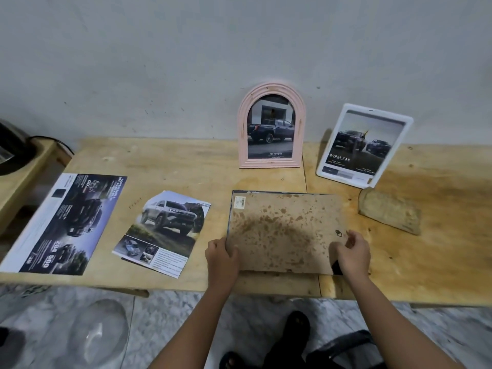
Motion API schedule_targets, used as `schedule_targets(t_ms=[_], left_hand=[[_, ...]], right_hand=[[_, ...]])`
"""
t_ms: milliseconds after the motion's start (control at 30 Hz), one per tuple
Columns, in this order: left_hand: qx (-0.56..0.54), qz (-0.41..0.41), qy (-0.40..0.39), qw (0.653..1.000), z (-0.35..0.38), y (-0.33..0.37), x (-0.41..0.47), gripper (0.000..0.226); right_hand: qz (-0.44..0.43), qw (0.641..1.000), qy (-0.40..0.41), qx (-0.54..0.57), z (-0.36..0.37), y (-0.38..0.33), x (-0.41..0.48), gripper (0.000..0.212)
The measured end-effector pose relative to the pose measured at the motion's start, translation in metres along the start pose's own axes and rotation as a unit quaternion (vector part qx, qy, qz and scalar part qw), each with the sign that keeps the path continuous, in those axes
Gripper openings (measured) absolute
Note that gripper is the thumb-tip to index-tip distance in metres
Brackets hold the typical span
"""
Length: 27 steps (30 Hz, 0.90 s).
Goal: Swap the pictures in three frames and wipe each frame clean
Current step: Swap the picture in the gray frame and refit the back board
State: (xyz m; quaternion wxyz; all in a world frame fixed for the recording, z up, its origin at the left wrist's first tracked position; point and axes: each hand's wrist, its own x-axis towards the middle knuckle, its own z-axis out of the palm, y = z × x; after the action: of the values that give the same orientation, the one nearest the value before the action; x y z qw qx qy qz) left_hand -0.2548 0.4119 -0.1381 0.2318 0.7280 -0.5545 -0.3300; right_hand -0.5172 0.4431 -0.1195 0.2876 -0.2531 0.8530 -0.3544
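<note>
A dark frame (282,230) lies face down near the table's front edge, its stained brown backing board upward. My left hand (222,258) grips its near left corner, thumb on the board. My right hand (351,253) curls over the near right corner of the backing. A pink arched frame (271,126) with a dark pickup picture stands against the wall. Beside it on the right a white frame (364,146) with a car picture leans back. Two loose car pictures lie on the left: a smaller one (163,231) and a large dark one (65,222).
A folded beige cloth (390,210) lies at the right on the wooden table (186,169). A black appliance (13,150) sits on a lower shelf at far left. A clear glass bowl (98,334) and a dark bag (343,350) are on the marble floor.
</note>
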Motion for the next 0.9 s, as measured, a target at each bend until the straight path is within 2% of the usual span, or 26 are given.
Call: schedule_targets(t_ms=[100, 233, 367, 567, 667, 733, 800, 867, 900], left_hand=[[0.009, -0.006, -0.027, 1.0, -0.001, -0.002, 0.001, 0.03], [0.001, 0.005, -0.025, 1.0, -0.001, -0.003, 0.003, 0.038], [0.003, 0.004, -0.005, 1.0, 0.0, -0.002, 0.007, 0.029], [0.004, -0.027, 0.002, 1.0, 0.002, 0.0, 0.013, 0.025], [0.026, -0.016, 0.026, 0.999, 0.003, 0.004, 0.01, 0.024], [0.052, 0.046, 0.024, 0.997, 0.007, 0.004, 0.01, 0.034], [0.086, 0.097, -0.054, 0.99, 0.009, 0.004, 0.008, 0.054], [0.111, 0.105, -0.122, 0.981, 0.011, 0.004, 0.006, 0.078], [0.122, 0.103, -0.13, 0.979, 0.012, 0.003, 0.006, 0.083]], right_hand=[[0.011, 0.999, -0.004, -0.037, 0.001, 0.003, -0.004, 0.053], [0.009, 0.996, -0.05, -0.078, 0.002, 0.004, -0.009, 0.073], [-0.005, 0.99, -0.079, -0.12, 0.001, 0.002, -0.011, 0.089], [-0.037, 0.975, -0.12, -0.183, 0.0, 0.003, -0.014, 0.093], [-0.08, 0.96, -0.112, -0.245, 0.0, 0.003, -0.017, 0.094], [-0.148, 0.939, -0.092, -0.298, 0.002, 0.006, -0.02, 0.096], [-0.196, 0.923, -0.124, -0.306, 0.006, 0.008, -0.025, 0.098], [-0.208, 0.901, -0.173, -0.339, 0.01, 0.009, -0.029, 0.113], [-0.212, 0.889, -0.179, -0.365, 0.012, 0.01, -0.03, 0.123]])
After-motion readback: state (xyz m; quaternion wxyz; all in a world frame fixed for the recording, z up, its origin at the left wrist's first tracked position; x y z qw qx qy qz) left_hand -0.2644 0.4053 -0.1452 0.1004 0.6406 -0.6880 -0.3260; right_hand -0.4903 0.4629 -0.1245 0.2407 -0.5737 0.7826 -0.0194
